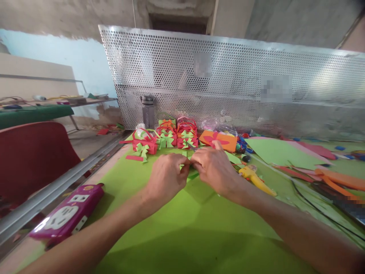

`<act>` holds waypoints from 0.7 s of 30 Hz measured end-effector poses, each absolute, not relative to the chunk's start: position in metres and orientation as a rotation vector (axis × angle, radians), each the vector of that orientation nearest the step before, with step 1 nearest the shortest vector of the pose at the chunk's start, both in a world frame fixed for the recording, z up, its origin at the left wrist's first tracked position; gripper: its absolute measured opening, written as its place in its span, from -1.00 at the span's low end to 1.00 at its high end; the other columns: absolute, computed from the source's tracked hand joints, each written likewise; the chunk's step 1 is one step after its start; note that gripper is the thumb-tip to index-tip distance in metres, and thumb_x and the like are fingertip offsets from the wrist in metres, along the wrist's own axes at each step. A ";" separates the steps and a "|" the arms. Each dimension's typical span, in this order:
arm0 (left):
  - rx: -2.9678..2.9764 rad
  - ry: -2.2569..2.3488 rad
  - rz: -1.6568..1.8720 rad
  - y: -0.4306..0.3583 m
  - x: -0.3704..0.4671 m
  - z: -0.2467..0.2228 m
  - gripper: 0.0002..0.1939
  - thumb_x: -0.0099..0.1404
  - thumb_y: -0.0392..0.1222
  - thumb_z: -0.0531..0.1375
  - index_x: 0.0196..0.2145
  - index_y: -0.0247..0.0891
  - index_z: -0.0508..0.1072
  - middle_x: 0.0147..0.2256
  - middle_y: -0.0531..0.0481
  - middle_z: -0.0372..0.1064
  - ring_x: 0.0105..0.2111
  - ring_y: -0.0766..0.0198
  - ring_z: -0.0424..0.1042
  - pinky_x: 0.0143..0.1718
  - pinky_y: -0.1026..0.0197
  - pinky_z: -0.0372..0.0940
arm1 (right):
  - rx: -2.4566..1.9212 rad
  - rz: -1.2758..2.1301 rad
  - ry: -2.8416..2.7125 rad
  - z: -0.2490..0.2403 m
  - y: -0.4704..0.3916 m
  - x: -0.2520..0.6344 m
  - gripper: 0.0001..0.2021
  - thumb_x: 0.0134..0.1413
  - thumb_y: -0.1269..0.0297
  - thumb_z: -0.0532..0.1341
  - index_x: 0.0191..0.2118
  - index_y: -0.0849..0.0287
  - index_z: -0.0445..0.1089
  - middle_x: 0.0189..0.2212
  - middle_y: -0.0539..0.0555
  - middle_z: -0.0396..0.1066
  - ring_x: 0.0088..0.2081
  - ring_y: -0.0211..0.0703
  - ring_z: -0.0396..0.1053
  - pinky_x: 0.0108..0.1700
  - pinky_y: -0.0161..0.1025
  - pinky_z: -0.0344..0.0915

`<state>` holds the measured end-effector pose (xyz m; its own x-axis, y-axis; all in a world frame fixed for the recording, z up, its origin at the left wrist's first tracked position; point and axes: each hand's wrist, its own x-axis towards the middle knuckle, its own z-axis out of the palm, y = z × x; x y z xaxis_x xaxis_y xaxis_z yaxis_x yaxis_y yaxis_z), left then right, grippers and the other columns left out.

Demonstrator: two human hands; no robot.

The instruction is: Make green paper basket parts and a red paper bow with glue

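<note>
My left hand (169, 173) and my right hand (215, 167) meet at the fingertips over the green sheet (159, 236). Both are closed in a pinch on a small green paper strip (194, 176), mostly hidden by the fingers. A thin grey pointed thing (191, 146) shows just beyond my right fingers; I cannot tell whether that hand holds it. Past the hands stand small red paper bags (145, 144) with green paper bows (167, 139). An orange paper piece with a red flower (219, 141) lies behind my right hand. Beside my right wrist rests a yellow glue gun (258, 180).
A purple power strip (70, 213) lies by the left edge. At the back are a dark-lidded bottle (147, 112) and a perforated metal panel (171, 64). Light green paper (282, 152), orange strips (339, 180) and a black cable (316, 211) lie on the right. A red chair (37, 163) stands left.
</note>
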<state>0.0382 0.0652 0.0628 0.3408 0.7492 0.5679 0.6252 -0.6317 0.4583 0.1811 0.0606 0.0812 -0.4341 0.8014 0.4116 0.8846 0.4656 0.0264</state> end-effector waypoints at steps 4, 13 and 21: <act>2.428 1.265 1.167 0.068 0.038 0.061 -0.79 0.06 -0.44 0.10 -0.51 -0.26 0.52 -0.49 -0.02 0.50 -0.52 0.30 0.43 -0.46 0.31 0.26 | -1.411 -0.350 -2.354 0.080 0.060 0.181 -0.80 -0.03 0.55 0.14 -0.58 0.20 0.35 -0.59 -0.03 0.38 -0.45 -0.25 0.29 -0.06 -0.09 0.03; 2.403 1.257 1.131 0.068 0.037 0.060 -0.78 0.04 -0.45 0.09 -0.53 -0.27 0.51 -0.51 0.00 0.49 -0.55 0.34 0.39 -0.50 0.34 0.21 | -1.391 -0.330 -2.361 0.077 0.061 0.180 -0.78 -0.05 0.56 0.11 -0.62 0.21 0.30 -0.64 -0.05 0.32 -0.48 -0.28 0.23 -0.05 -0.07 0.00; 2.357 1.308 1.068 0.068 0.039 0.062 -0.76 -0.01 -0.47 0.07 -0.55 -0.29 0.52 -0.51 -0.01 0.50 -0.57 0.34 0.38 -0.53 0.35 0.18 | -1.459 -0.308 -2.344 0.077 0.061 0.178 -0.81 -0.03 0.53 0.12 -0.58 0.21 0.34 -0.60 -0.02 0.37 -0.46 -0.25 0.27 -0.02 -0.04 -0.04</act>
